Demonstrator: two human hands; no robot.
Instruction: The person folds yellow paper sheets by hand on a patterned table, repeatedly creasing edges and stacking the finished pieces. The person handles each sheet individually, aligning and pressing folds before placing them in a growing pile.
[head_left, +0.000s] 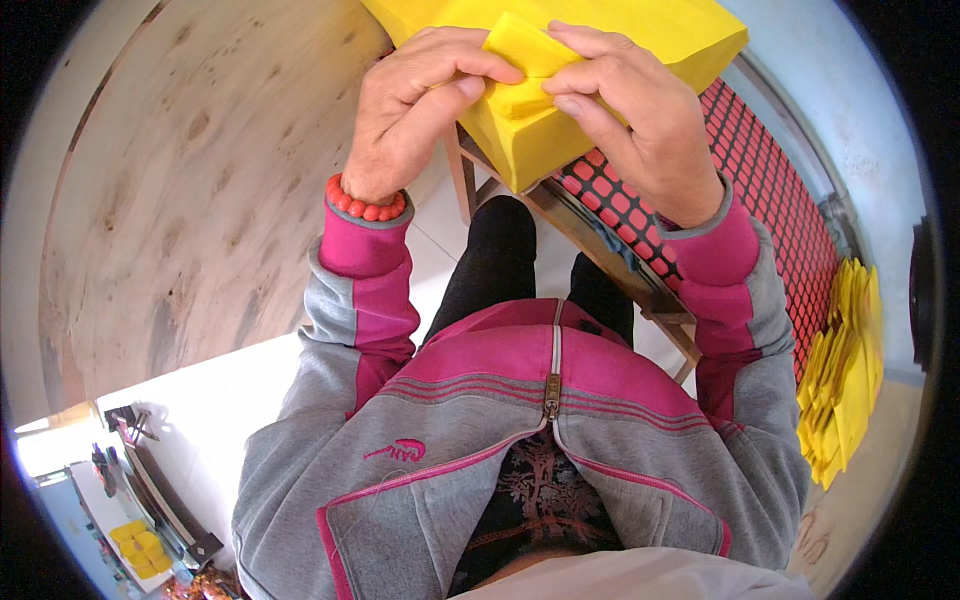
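Note:
A yellow bag (520,150) of stiff, cloth-like material, boxy with sharp creased corners, lies at the top of the view. My left hand (405,115), with a red bead bracelet at its wrist, pinches a raised flap of it between thumb and forefinger. From the other side my right hand (640,115) grips the same flap, thumb below and fingers bent over it. The two hands are close together, with a small fold between their fingertips. The bag's far end runs out of the picture.
Under the bag is a wooden-framed table with a red and black patterned cover (765,180). A pile of flat yellow pieces (840,370) sits at the right. A large wooden board (200,200) fills the left. Yellow items (140,548) lie at lower left.

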